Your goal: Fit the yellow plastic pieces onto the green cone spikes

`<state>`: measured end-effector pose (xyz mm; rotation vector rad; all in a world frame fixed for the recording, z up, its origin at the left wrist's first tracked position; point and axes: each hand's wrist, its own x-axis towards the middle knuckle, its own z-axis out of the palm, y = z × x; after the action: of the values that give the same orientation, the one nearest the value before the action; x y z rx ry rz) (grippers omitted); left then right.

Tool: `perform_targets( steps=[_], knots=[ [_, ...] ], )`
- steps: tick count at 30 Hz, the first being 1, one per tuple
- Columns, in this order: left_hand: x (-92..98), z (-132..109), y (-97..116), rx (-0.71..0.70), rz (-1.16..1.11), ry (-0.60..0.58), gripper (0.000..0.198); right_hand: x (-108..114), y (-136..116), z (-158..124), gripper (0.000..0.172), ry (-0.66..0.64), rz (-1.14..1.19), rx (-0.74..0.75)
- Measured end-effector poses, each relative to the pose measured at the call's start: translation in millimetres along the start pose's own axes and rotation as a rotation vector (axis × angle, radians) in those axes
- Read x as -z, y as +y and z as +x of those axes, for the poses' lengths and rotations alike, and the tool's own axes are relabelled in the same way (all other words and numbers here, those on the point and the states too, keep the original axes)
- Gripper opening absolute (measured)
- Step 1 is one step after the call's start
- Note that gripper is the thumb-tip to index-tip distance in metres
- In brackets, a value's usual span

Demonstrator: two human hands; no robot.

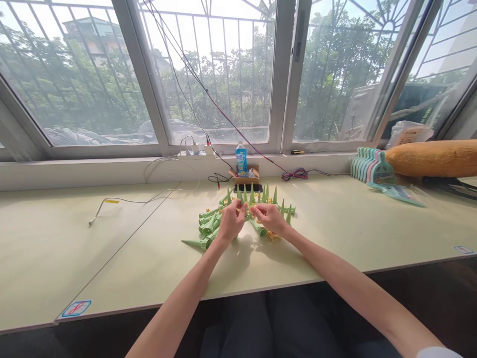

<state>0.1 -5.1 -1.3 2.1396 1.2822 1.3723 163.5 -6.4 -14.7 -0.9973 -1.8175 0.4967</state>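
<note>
Both my hands meet over a pile of green cone-shaped plastic pieces (208,226) on a pale table (335,233). My left hand (231,221) has its fingers curled in a pinch on a small piece between the two hands. My right hand (270,218) is also closed, gripping a green cone (258,227) that points down and left. Several green cones stand upright (261,194) just behind my hands. Small yellow parts (273,236) lie under my right hand.
A dark phone (248,188), a cardboard box (244,175) and a blue bottle (241,158) stand behind the cones. Cables (294,174) run along the sill. A stack of pastel plastic items (370,165) and an orange cushion (432,158) are far right.
</note>
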Motion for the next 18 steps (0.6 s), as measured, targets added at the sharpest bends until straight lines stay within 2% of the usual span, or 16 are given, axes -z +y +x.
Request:
perform_targets(
  steps=[6, 9, 13, 18],
  knots=[
    [1.3, -0.4, 1.5, 0.047, 0.014, 0.026, 0.030, 1.3, 0.6, -1.7, 0.029, -0.020, 0.052, 0.015],
    [1.4, -0.2, 1.9, 0.040, 0.024, 0.028, 0.030, 1.7, 0.4, -2.0, 0.025, -0.024, 0.066, 0.037],
    [0.6, 0.0, 0.5, 0.017, 0.030, 0.022, 0.030, 1.7, -0.3, -1.8, 0.028, -0.029, 0.063, 0.043],
    [-0.6, -0.4, -1.9, -0.006, 0.017, 0.007, 0.029, 0.7, 0.2, -0.7, 0.041, -0.023, 0.011, 0.026]
  ],
)
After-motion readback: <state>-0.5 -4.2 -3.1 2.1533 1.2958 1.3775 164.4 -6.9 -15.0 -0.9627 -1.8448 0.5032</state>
